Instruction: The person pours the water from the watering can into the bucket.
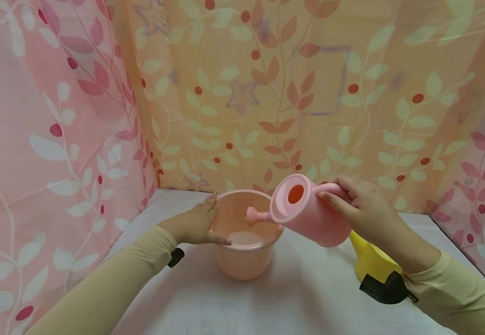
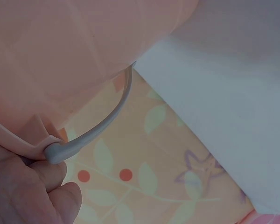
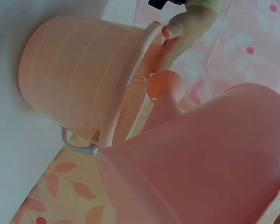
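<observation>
A translucent peach bucket [image 1: 244, 260] stands upright, its grey handle [image 2: 95, 130] hanging down on the far side. My left hand [image 1: 198, 221] grips its rim at the left, thumb toward the front. My right hand [image 1: 361, 204] holds a pink watering can [image 1: 317, 218] by its handle, tipped left. The can's round sprinkler head [image 3: 165, 86] is over the bucket's opening, with small droplets at its edge. Fine drops show against the bucket's inner wall. In the right wrist view the can's body hides part of the bucket rim.
A yellow object with a spout-like neck [image 1: 369, 260] stands on the white tabletop [image 1: 225, 307], partly hidden behind my right wrist. Leaf-patterned curtains [image 1: 209, 116] enclose the table at the back and both sides.
</observation>
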Demonstrator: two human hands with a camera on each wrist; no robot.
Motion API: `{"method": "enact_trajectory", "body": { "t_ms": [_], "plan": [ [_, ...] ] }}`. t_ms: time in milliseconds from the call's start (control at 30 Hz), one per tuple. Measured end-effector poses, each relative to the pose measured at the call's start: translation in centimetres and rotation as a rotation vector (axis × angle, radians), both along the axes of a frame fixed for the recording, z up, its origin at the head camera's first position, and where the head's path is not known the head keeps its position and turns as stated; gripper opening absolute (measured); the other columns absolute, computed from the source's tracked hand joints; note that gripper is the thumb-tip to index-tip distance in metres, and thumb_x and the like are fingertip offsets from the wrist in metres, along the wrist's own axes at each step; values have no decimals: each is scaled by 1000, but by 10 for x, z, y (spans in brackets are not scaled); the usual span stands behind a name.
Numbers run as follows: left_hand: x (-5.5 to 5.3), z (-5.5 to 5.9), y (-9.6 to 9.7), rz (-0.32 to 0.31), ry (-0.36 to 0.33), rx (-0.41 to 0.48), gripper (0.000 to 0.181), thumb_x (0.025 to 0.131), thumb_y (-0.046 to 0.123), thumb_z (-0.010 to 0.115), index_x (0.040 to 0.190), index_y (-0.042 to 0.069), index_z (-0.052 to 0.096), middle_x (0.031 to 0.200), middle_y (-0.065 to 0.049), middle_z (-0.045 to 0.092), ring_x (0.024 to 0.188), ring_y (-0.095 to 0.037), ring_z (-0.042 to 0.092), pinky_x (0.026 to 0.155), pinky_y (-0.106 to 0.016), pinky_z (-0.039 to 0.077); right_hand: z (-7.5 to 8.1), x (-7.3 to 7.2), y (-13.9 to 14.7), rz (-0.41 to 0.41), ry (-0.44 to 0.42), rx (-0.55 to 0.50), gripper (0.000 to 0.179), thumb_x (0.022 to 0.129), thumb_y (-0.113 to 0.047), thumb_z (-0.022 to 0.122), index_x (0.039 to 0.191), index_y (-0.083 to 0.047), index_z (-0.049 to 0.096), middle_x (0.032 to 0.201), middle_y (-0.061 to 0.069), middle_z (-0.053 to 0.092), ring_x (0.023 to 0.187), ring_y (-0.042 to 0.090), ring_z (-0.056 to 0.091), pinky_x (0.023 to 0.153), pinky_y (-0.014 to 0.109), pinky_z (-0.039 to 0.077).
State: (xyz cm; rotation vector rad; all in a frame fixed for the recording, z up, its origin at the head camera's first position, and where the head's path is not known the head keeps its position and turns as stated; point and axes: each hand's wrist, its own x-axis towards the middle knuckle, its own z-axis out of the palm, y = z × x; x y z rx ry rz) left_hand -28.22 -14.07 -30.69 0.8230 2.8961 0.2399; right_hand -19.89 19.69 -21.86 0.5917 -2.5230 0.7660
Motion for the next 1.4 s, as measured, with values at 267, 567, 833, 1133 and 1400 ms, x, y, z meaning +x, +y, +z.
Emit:
{"method": "enact_trajectory", "body": {
  "t_ms": [267,567,833,1133,1400],
  "plan": [
    [-1,-1,-1,6,-5,2,122,67,80,49,144,-4,7,151,-19,-4,139,-28,-2,111,-45,10,3,1,-1,-6,-18,10,19,86,-32,62,97,-16,62,84,0,62,79,18,55,62,24,50],
    [-1,-1,0,14,-10,4,122,66,79,50,144,-4,7,151,-19,-3,139,-28,-1,111,-45,10,3,1,-1,-3,-9,18,19,86,-31,62,97,-16,62,84,-1,63,79,17,56,62,25,50],
    [-2,-2,0,12,-6,-6,122,66,80,49,144,-4,7,151,-19,-3,139,-28,-2,111,-44,10,3,2,-2,-6,14,26,17,87,-32,62,95,-17,62,81,-1,62,77,18,55,61,29,51],
    [-2,-2,-1,16,-17,-2,122,66,80,50,145,-3,7,151,-18,-4,139,-28,-2,111,-44,10,3,1,-2,1,42,35,16,85,-30,64,95,-17,62,81,-2,62,76,16,55,60,26,49],
    [-2,-1,0,8,-11,-4,122,66,80,49,144,-4,7,151,-19,-4,139,-27,-3,111,-44,9,3,1,-2,12,53,39,15,85,-29,64,94,-17,61,80,-2,61,76,16,55,59,25,50]
  ]
}}
